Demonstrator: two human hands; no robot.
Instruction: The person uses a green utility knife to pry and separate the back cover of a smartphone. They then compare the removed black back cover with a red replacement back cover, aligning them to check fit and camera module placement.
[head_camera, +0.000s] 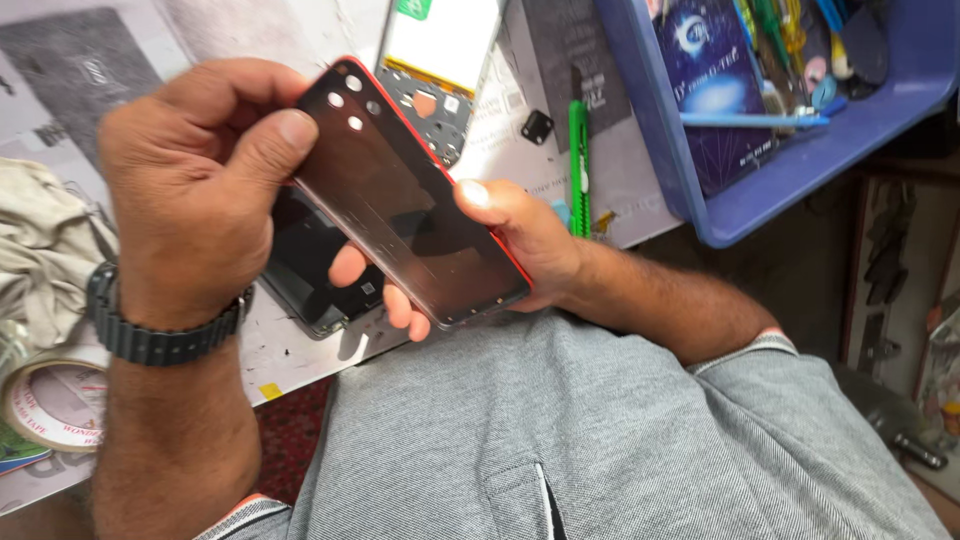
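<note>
Held above the worktop (300, 350), the glossy black, red-rimmed phone back cover (410, 205) is pinched by the left hand (190, 190) at its camera end and the right hand (520, 240) at its lower edge; uneven pressure would likely crack it.

back cover (410, 215): glossy, probably plastic | tray (800, 170): smooth plastic

Left hand (190, 190) gripping top edge of dark red-rimmed back cover (405, 200), right hand (500, 250) cupping its lower end, opened phone (435, 70) just beyond, green cutter (578, 165) right of grip, tape roll (50, 400) far left on surface (300, 30)
</note>
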